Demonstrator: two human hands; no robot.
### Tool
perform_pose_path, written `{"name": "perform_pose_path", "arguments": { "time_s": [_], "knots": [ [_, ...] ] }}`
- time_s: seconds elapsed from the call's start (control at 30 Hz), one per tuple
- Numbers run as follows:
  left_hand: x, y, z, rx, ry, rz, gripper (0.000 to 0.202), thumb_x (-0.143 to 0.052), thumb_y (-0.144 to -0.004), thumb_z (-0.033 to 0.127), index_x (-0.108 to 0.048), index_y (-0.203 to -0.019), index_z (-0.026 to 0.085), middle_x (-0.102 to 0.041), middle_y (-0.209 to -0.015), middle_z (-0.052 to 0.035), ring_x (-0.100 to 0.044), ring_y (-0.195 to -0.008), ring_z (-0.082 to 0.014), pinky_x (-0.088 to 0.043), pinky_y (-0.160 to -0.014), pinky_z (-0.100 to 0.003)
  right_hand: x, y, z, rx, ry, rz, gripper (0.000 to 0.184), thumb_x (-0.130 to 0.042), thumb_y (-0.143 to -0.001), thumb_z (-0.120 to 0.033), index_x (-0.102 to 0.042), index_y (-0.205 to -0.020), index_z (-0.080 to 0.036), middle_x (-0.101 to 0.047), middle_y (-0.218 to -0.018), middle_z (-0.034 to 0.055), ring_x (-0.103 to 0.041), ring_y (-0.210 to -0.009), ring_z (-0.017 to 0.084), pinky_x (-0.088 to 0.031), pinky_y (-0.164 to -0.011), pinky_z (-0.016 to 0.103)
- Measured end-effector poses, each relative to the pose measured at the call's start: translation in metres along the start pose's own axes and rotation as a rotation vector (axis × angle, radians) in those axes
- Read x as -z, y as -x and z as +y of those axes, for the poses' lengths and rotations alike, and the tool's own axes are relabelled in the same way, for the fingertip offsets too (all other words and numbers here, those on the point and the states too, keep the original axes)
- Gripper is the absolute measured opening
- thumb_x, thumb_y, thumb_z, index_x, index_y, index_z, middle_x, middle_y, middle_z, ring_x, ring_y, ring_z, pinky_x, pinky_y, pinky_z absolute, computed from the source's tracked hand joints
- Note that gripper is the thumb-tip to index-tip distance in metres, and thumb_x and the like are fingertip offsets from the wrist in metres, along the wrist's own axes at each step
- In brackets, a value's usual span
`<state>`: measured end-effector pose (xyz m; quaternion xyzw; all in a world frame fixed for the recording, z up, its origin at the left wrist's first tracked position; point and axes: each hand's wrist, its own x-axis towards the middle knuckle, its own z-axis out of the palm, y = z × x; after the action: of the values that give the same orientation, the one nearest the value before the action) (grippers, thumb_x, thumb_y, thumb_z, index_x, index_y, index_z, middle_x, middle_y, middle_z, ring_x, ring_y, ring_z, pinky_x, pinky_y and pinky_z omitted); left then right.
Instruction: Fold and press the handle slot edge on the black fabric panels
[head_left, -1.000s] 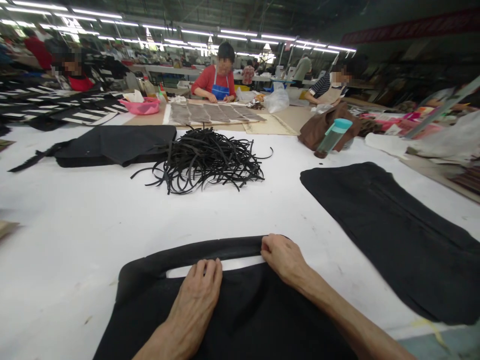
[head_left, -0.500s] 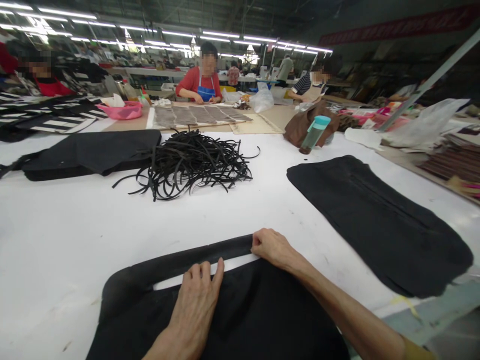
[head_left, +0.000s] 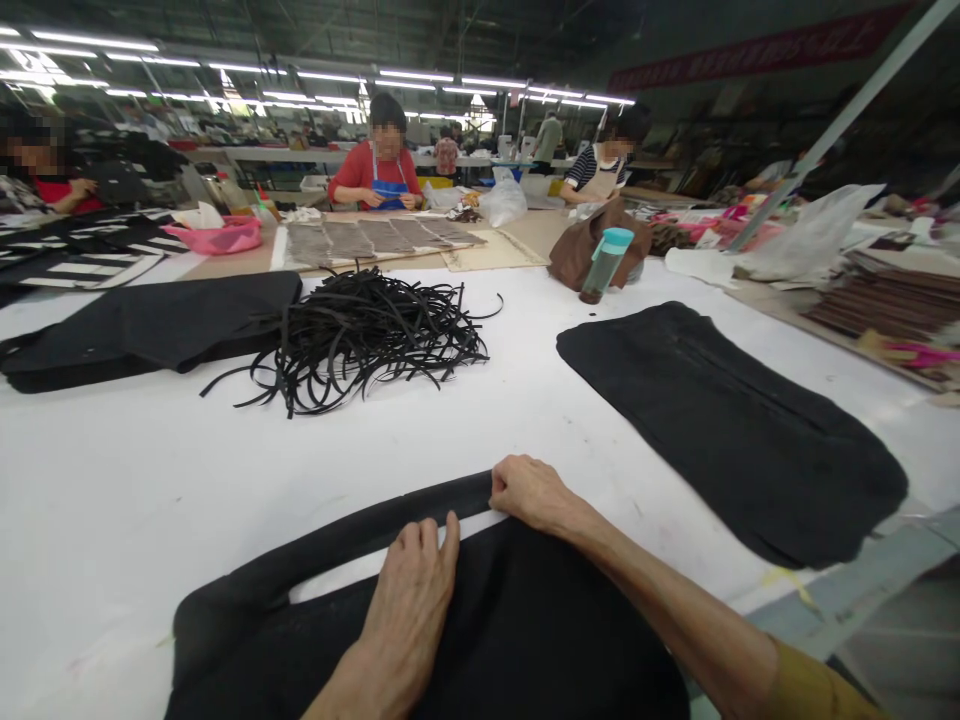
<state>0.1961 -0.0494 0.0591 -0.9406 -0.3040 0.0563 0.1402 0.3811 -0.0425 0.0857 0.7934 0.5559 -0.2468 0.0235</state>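
A black fabric piece (head_left: 510, 630) lies on the white table (head_left: 112, 480) right in front of me, with a black strip (head_left: 330, 545) running along its far edge and a white gap between the two. My left hand (head_left: 416, 595) lies flat on the fabric, fingers stretched out toward the gap. My right hand (head_left: 529, 492) is curled at the strip's right end, fingers pinching it where it meets the fabric.
A tangle of black strips (head_left: 360, 335) lies mid-table, folded black cloth (head_left: 150, 325) at the left, a large black piece (head_left: 727, 425) at the right. A teal-capped bottle (head_left: 604, 265) stands by a brown bag. Other people work at far tables.
The view has drifted to the right, so everything sits further left. My left hand has slid slightly right along the fabric; my right hand stays closed on the strip's end.
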Motion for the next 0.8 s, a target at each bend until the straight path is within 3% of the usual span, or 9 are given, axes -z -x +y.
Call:
{"name": "perform_pose_path", "arguments": {
  "time_s": [0.13, 0.27, 0.4, 0.53, 0.67, 0.8],
  "knots": [
    [0.007, -0.008, 0.007, 0.004, -0.07, -0.079, 0.063, -0.043, -0.075, -0.001, -0.038, -0.133, 0.024, -0.054, -0.075, -0.0072, -0.056, -0.067, -0.0218, -0.044, -0.055, -0.031, 0.001, 0.001, 0.002, -0.005, 0.009, 0.018, 0.014, -0.06, -0.067, -0.019, -0.07, -0.076, -0.02, -0.068, -0.08, 0.0056, -0.062, -0.078, 0.02, -0.039, -0.062, 0.026],
    [0.01, -0.017, 0.014, -0.002, -0.138, -0.144, 0.068, -0.04, -0.078, -0.001, -0.03, -0.135, 0.034, -0.056, -0.071, -0.0068, -0.057, -0.062, -0.0225, -0.042, -0.054, -0.032, 0.001, -0.001, 0.008, -0.023, 0.014, 0.019, 0.014, -0.067, -0.064, -0.029, -0.069, -0.074, -0.02, -0.067, -0.076, 0.0052, -0.062, -0.075, 0.02, -0.039, -0.06, 0.025],
    [0.01, -0.024, 0.014, -0.082, -0.151, -0.153, 0.073, -0.04, -0.076, -0.001, -0.021, -0.138, 0.031, -0.057, -0.069, -0.0059, -0.057, -0.062, -0.0231, -0.043, -0.054, -0.033, 0.005, -0.003, 0.011, -0.038, 0.017, 0.037, 0.02, -0.071, -0.063, -0.035, -0.068, -0.074, -0.018, -0.067, -0.077, 0.0068, -0.061, -0.076, 0.021, -0.038, -0.06, 0.026],
    [0.013, -0.028, 0.011, -0.113, -0.101, -0.204, 0.077, -0.037, -0.072, -0.006, -0.021, -0.139, 0.03, -0.056, -0.065, -0.0039, -0.059, -0.06, -0.0216, -0.044, -0.053, -0.031, 0.009, -0.004, 0.02, -0.034, 0.014, 0.08, 0.014, -0.067, -0.067, -0.028, -0.067, -0.075, -0.016, -0.066, -0.079, 0.0083, -0.06, -0.078, 0.022, -0.037, -0.062, 0.027],
    [0.014, -0.032, 0.011, -0.114, -0.09, -0.21, 0.079, -0.04, -0.071, -0.006, -0.02, -0.139, 0.03, -0.056, -0.064, -0.0034, -0.059, -0.06, -0.0216, -0.045, -0.053, -0.031, 0.01, -0.003, 0.033, 0.062, -0.033, 0.121, 0.009, -0.06, -0.074, -0.023, -0.065, -0.079, -0.018, -0.065, -0.083, 0.0044, -0.057, -0.082, 0.018, -0.034, -0.066, 0.026],
    [0.003, -0.029, 0.014, -0.051, -0.112, -0.17, 0.075, -0.039, -0.076, -0.004, -0.022, -0.137, 0.036, -0.057, -0.062, -0.0035, -0.059, -0.054, -0.0213, -0.041, -0.046, -0.028, 0.003, 0.003, 0.035, 0.181, -0.083, 0.118, 0.01, -0.06, -0.077, -0.028, -0.064, -0.083, -0.022, -0.064, -0.085, -0.0001, -0.055, -0.082, 0.015, -0.034, -0.067, 0.023]
  ]
}}
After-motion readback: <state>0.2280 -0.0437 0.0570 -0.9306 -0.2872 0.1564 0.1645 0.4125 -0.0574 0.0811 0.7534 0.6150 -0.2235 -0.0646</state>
